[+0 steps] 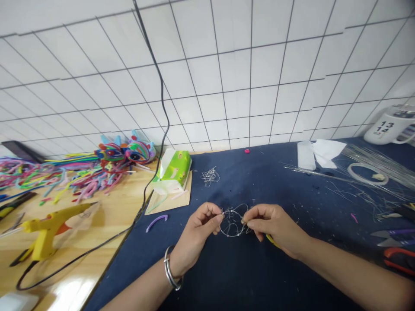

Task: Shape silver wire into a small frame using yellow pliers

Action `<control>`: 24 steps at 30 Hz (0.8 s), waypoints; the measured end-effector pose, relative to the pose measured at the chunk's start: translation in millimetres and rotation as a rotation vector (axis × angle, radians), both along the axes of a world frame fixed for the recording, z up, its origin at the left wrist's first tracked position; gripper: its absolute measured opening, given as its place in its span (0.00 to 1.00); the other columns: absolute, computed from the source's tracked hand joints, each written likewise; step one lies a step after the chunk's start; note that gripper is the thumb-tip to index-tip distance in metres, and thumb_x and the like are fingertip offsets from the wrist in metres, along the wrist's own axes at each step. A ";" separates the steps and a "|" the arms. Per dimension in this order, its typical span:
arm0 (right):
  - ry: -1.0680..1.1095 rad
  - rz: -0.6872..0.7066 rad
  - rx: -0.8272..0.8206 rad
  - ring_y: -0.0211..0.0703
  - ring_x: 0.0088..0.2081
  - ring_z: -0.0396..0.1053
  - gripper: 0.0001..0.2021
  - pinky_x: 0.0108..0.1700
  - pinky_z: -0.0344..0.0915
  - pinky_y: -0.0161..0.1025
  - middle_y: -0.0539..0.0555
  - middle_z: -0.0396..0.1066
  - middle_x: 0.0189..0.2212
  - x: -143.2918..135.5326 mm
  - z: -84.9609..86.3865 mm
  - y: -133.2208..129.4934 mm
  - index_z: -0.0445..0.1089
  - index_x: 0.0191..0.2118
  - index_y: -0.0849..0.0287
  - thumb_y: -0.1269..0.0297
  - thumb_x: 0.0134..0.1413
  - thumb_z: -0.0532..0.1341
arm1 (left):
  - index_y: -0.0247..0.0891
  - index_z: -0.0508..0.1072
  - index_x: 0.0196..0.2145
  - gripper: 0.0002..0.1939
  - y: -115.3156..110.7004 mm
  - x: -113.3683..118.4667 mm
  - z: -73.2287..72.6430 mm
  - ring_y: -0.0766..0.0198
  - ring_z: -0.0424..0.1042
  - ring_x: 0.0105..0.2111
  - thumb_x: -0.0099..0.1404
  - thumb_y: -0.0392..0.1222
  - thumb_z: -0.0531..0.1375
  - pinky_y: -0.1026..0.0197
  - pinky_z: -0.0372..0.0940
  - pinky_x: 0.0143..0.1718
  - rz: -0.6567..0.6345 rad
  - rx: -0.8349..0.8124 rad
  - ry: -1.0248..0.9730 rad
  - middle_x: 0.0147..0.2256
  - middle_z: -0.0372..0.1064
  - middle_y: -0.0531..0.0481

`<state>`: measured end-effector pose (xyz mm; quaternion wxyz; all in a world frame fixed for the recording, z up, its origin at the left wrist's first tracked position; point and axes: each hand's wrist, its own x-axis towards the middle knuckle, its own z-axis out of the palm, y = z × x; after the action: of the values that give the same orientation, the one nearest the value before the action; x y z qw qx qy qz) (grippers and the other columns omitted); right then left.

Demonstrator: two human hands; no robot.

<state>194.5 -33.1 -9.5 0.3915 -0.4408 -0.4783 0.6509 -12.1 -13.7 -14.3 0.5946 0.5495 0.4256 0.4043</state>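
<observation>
A thin wire ring (232,234) with finer wire loops inside it hangs between my two hands, above the dark blue cloth. My left hand (201,224) pinches its left side between thumb and fingers; a silver bangle sits on that wrist. On the ring's right side, the fingertips of my right hand (270,222) are pressed together on the wire. Something yellow (272,241) shows under the right palm, mostly hidden, and I cannot tell what it is. Beyond the hands lies a small tangle of wire pieces (210,176).
At left, a yellow glue gun (48,226), pipe cleaners (87,177) and a green tissue pack (173,170) rest on wood. Right are straight wires (382,160), a wire coil (353,175), scissors (389,238), red-handled pliers (397,259) and a white mug (387,127).
</observation>
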 end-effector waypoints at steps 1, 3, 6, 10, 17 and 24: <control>0.001 -0.002 -0.001 0.30 0.21 0.58 0.06 0.25 0.58 0.32 0.47 0.63 0.23 0.0 -0.3 0.2 0.70 0.32 0.61 0.65 0.46 0.61 | 0.36 0.67 0.34 0.06 -0.3 0.0 0.3 0.71 0.57 0.24 0.60 0.40 0.57 0.67 0.55 0.27 0.003 0.010 0.008 0.26 0.60 0.54; 0.007 -0.010 -0.008 0.29 0.21 0.58 0.06 0.24 0.58 0.32 0.49 0.65 0.25 0.0 -0.6 0.4 0.70 0.32 0.61 0.65 0.46 0.61 | 0.37 0.67 0.36 0.06 -0.8 0.1 1.3 0.71 0.57 0.24 0.60 0.41 0.58 0.68 0.55 0.26 -0.003 0.025 0.031 0.28 0.60 0.54; 0.020 -0.003 -0.026 0.29 0.21 0.58 0.06 0.24 0.58 0.32 0.51 0.67 0.28 0.4 -0.3 0.7 0.69 0.32 0.61 0.65 0.46 0.60 | 0.37 0.68 0.38 0.08 -1.3 -0.4 2.9 0.71 0.57 0.24 0.60 0.41 0.58 0.68 0.54 0.24 -0.041 0.037 0.093 0.29 0.62 0.52; 0.042 0.012 -0.046 0.29 0.21 0.58 0.06 0.25 0.58 0.32 0.51 0.67 0.29 0.9 0.1 1.4 0.69 0.32 0.61 0.65 0.47 0.60 | 0.37 0.68 0.40 0.11 -1.7 -1.5 3.9 0.71 0.56 0.22 0.60 0.41 0.58 0.68 0.54 0.23 -0.058 0.064 0.149 0.26 0.61 0.53; 0.079 0.013 -0.056 0.29 0.21 0.59 0.06 0.25 0.57 0.32 0.52 0.67 0.30 1.9 -1.7 2.9 0.69 0.32 0.62 0.65 0.47 0.60 | 0.38 0.68 0.40 0.11 -2.3 -1.4 4.1 0.70 0.59 0.23 0.58 0.40 0.59 0.67 0.56 0.25 -0.036 0.052 0.102 0.27 0.62 0.53; 0.109 -0.024 -0.090 0.29 0.21 0.58 0.06 0.25 0.55 0.33 0.50 0.65 0.25 0.9 -5.2 3.2 0.68 0.33 0.62 0.65 0.48 0.60 | 0.37 0.67 0.38 0.09 -3.7 0.4 9.2 0.69 0.62 0.27 0.57 0.36 0.59 0.66 0.58 0.30 -0.017 0.091 0.028 0.31 0.65 0.51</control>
<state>195.4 -29.9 -14.6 0.4045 -0.4276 -0.4213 0.6900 -11.7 -17.3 -5.1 0.5665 0.5849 0.4103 0.4106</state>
